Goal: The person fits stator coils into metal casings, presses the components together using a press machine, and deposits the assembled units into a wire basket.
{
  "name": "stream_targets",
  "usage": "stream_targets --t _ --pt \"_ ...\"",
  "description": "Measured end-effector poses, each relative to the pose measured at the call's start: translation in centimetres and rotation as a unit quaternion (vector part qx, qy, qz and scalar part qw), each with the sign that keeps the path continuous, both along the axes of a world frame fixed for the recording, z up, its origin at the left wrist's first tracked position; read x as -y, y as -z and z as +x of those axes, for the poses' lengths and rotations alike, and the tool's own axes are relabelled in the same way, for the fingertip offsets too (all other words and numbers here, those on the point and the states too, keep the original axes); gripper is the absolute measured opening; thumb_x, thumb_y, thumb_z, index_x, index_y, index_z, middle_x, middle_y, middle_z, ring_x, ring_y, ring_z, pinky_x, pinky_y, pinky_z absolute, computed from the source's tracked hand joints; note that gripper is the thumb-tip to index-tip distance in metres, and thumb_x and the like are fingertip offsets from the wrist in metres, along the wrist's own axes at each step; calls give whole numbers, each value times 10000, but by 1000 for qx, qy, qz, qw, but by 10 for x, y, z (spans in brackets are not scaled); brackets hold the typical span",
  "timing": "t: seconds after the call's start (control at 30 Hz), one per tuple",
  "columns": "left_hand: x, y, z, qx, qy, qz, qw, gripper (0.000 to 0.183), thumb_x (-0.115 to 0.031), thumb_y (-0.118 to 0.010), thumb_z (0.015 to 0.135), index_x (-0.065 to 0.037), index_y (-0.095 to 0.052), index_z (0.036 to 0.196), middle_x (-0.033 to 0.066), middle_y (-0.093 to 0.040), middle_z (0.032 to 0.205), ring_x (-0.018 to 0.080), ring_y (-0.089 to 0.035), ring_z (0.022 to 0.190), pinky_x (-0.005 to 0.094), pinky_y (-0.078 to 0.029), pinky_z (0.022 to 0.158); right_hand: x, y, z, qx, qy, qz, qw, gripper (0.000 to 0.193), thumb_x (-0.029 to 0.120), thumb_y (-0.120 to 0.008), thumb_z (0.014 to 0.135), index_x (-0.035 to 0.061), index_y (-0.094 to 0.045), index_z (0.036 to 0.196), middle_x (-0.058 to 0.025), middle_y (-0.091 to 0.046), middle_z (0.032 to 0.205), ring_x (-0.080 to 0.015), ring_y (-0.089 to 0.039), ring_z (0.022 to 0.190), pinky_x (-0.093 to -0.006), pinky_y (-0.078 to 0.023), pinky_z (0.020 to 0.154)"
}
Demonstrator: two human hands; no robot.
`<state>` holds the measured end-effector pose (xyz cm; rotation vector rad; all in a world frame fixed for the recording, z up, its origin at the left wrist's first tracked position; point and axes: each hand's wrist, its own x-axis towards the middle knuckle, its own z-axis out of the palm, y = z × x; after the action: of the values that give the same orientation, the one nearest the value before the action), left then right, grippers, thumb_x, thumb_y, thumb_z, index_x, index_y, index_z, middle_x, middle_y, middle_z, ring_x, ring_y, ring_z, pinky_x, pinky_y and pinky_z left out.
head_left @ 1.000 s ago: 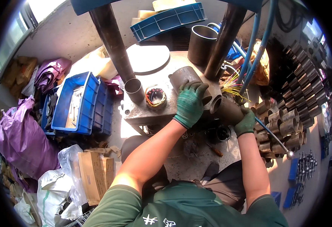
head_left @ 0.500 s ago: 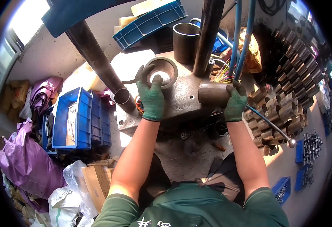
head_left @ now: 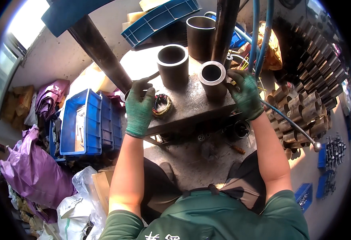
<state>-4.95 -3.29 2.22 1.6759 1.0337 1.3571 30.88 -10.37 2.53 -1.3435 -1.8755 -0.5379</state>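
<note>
The narrower steel sleeve (head_left: 215,91) stands upright near the right front edge of the press table (head_left: 193,106), its bright ring-shaped rim uppermost. From its thick wall it is judged heavy, stiff and hard to damage, though perhaps slick under a glove; it is best gripped round the outer wall below the rim. The right hand (head_left: 245,95) is curved at the sleeve's right side, but whether it is pressed firmly there cannot be told. The left hand (head_left: 138,108) is held half-curled, thumb apart, near the table's left edge, with no grip seen, just beside the wire-wound stator (head_left: 167,107). Compared with half a second ago, the narrower sleeve has been turned from lying sideways to upright, and the wider steel cylinder (head_left: 174,77), then tilted under the left hand, is now left standing, untouched, farther back.
</note>
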Motion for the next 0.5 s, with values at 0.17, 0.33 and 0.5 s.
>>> stream_targets --t 0.17,0.33,0.5 --pt "31 -11 -10 -208 -30 -49 976 243 -172 -751 967 -72 -739 1189 149 -773 1032 237 -745 922 350 -579 864 1 23 -4 -228 -16 -209 951 522 76 -748 897 50 -610 1400 -173 -733 1200 -364 -708 1088 -430 -569 956" --pt "33 4 -11 -380 0 -39 924 375 -207 -786 896 -92 -726 1248 180 -760 1163 338 -742 1077 421 -587 938 12 8 -24 -282 -13 -348 894 600 157 -728 926 51 -545 1487 -229 -743 1158 -357 -736 1038 -438 -577 919" --pt "23 17 -6 -504 28 -13 863 433 -184 -782 892 -87 -700 1305 175 -729 1241 364 -705 1146 441 -560 994 17 31 -9 -169 -1 -339 925 671 276 -747 951 -2 -504 1511 -272 -741 1146 -381 -734 1032 -442 -572 924"
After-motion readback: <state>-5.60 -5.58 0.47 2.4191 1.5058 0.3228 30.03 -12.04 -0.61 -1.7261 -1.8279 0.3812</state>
